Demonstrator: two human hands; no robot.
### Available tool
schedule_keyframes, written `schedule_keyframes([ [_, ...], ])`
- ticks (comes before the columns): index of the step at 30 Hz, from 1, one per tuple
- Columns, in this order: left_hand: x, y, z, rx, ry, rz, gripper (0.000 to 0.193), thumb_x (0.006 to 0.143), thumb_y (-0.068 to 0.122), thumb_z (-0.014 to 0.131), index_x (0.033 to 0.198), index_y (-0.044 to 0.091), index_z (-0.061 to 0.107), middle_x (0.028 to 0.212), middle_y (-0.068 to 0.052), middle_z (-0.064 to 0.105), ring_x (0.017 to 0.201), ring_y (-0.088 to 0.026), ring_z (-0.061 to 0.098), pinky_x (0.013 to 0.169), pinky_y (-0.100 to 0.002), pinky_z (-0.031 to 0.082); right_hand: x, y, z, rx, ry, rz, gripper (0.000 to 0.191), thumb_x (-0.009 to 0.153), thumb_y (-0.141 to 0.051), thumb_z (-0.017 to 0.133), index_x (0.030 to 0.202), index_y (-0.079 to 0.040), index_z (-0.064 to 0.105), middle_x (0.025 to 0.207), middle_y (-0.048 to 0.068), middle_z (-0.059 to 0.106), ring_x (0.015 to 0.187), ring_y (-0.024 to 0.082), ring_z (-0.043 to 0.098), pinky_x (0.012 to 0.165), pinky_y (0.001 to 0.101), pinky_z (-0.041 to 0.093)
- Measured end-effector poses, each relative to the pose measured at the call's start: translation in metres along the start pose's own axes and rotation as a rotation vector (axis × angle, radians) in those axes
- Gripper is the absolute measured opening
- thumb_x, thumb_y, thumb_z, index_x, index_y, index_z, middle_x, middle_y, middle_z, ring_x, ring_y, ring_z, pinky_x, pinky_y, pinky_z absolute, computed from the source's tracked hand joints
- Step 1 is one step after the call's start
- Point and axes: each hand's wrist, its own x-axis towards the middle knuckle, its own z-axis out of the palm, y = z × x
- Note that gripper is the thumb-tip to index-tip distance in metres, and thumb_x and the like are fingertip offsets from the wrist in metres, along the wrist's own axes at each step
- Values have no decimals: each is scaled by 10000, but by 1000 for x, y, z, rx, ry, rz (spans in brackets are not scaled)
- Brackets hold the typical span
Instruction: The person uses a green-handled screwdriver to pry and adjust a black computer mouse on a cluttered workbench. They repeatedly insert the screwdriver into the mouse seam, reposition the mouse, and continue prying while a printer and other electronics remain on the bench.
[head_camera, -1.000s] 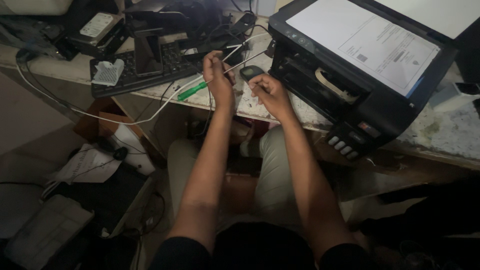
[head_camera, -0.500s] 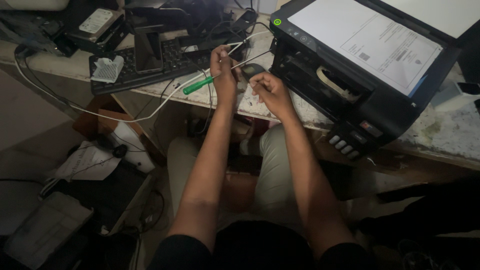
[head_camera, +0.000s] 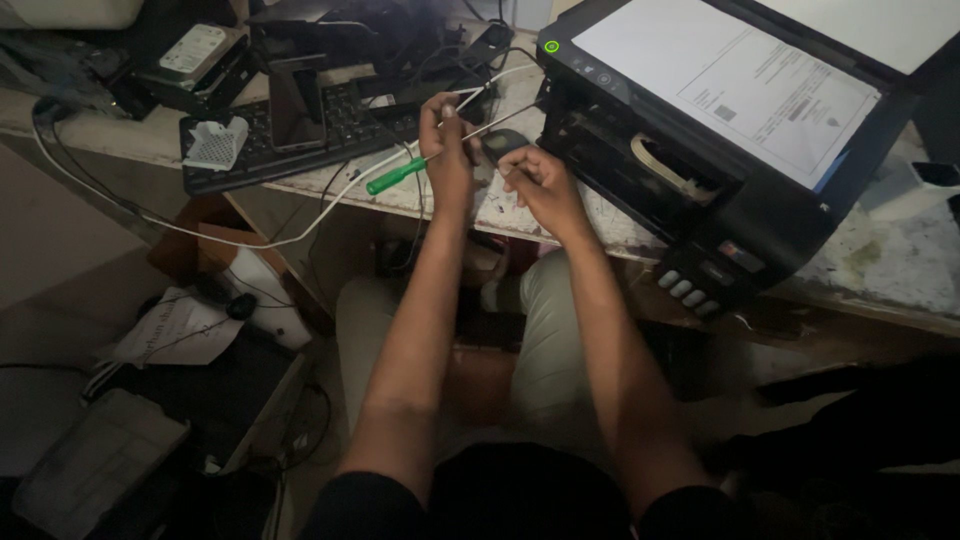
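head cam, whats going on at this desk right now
A seated person works at a cluttered desk edge. The left hand holds a green-handled screwdriver together with a white cable. The right hand is curled shut beside it; what it grips is unclear. A black printer sits to the right, a black keyboard to the left.

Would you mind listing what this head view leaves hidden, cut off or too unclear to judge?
- Right hand: closed into a fist, so whatever it grips is hidden.
- Left hand: holds the green-handled screwdriver and white cable; its fingers cover the tool's tip.
- Printer: right side cut off by the frame edge.
- Floor items at lower left: too dark and blurred to identify.
- Sheet on the printer: print too small.
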Motion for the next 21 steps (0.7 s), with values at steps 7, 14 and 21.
schedule_keyframes([
  [7, 0, 0, 0, -60, -38, -47, 233, 1101, 245, 500, 1280, 100, 536, 731, 6, 573, 574, -47, 456, 526, -232, 368, -2, -1, 0, -15, 0, -27, 128, 998, -75, 631, 1107, -17, 663, 849, 27, 674, 711, 57, 600, 599, 218, 480],
  [14, 0, -3, 1, -3, -25, -8, 174, 1109, 190, 481, 1230, 94, 561, 731, 3, 579, 575, -48, 461, 515, -233, 365, -4, -3, -1, -37, 6, -28, 130, 1005, -69, 626, 1113, -9, 666, 844, 34, 675, 697, 60, 591, 603, 219, 476],
  [21, 2, -8, -1, -78, -13, 21, 122, 1104, 159, 495, 1201, 95, 534, 716, 8, 566, 567, -51, 438, 507, -242, 340, -3, -2, -3, -50, 3, -32, 128, 1002, -66, 610, 1108, -10, 657, 865, 30, 681, 721, 56, 612, 605, 218, 487],
])
